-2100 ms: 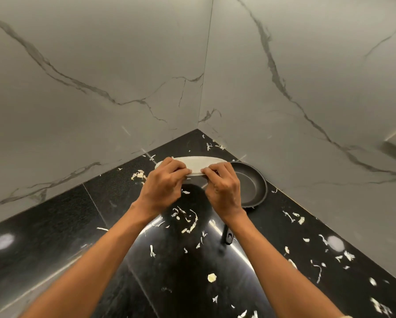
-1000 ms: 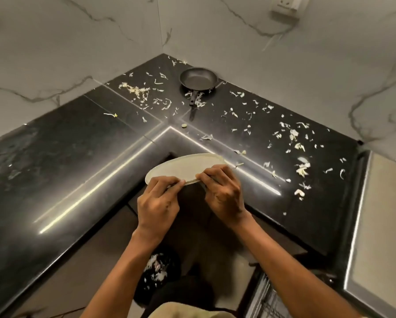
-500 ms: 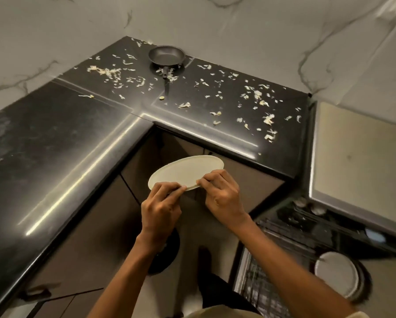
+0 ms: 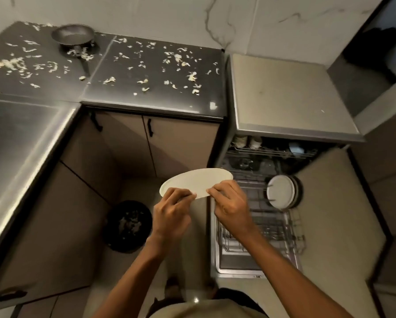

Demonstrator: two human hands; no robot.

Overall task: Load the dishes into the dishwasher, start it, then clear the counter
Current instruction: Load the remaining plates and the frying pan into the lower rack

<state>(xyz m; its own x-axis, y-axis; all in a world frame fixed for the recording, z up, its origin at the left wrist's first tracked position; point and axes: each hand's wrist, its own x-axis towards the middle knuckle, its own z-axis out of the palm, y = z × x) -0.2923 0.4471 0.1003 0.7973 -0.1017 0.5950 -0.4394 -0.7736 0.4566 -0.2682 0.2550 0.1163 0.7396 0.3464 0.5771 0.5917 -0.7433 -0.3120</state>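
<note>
Scattering the far bench (image 4: 146,97), pale scraps (image 4: 178,58) are seen round a dark pan (image 4: 73,35) at far left. A black bin (image 4: 128,226) stands on the floor below. At centre a white plate (image 4: 197,181) is held level in the air, its near rim pinched by the fingers of the left hand (image 4: 169,214) and right hand (image 4: 231,207). To the right, stacked plates (image 4: 280,191) stand in the open dishwasher's (image 4: 284,99) rack (image 4: 268,228).

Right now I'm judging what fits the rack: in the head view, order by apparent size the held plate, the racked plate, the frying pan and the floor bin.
1. Held plate, widest, though nearest the camera.
2. Floor bin.
3. Frying pan and racked plate: too alike to rank, at different distances.
</note>
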